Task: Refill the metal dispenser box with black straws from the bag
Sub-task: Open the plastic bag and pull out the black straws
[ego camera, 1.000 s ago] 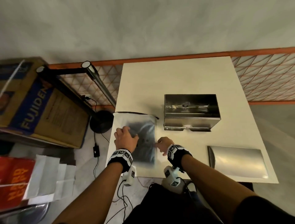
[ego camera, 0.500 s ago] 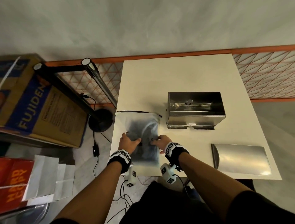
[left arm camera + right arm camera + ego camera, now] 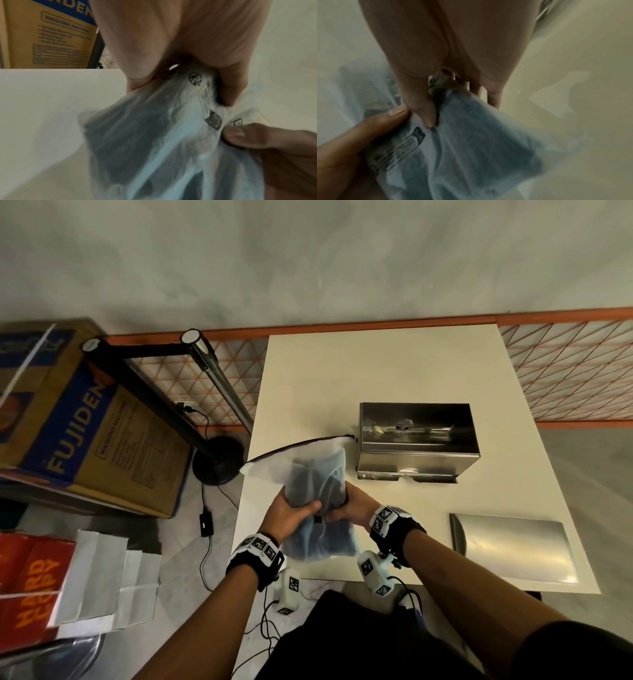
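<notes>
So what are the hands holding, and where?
Both hands, left hand and right hand, grip the bag of straws around its middle.

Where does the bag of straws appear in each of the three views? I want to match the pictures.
Head view: the bag is left of centre, over the table's left part, gripped between the left hand and the right hand.
Left wrist view: the bag fills the lower middle.
Right wrist view: the bag fills the lower centre.
Shared landmark: the black printed label on the bag.
</notes>
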Tool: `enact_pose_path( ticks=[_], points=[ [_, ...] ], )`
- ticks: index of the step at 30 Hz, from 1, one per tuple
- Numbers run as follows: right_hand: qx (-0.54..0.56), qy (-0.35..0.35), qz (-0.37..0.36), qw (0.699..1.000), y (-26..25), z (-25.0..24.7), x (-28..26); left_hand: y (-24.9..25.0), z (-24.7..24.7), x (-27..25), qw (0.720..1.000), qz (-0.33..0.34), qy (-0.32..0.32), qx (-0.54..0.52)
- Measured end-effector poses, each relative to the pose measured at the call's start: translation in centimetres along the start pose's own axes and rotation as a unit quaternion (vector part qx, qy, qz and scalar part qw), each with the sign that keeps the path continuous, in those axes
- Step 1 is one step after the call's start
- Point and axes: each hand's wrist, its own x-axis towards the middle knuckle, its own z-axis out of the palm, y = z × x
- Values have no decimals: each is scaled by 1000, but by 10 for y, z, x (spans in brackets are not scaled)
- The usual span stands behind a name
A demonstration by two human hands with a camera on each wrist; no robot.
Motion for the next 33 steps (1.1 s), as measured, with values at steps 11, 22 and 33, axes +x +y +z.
enact_pose_path(
  ticks=[11,22,33],
  points=[
    [68,95,-102,988,-7,-47,-67,54,41,-38,990,126,-36,-58],
    [160,179,-119,964,6,-107,-109,97,92,-36,977,162,-134,-32],
    [224,226,-149,936,0,-133,-126,134,114,-50,965,214,-147,-47]
  ],
)
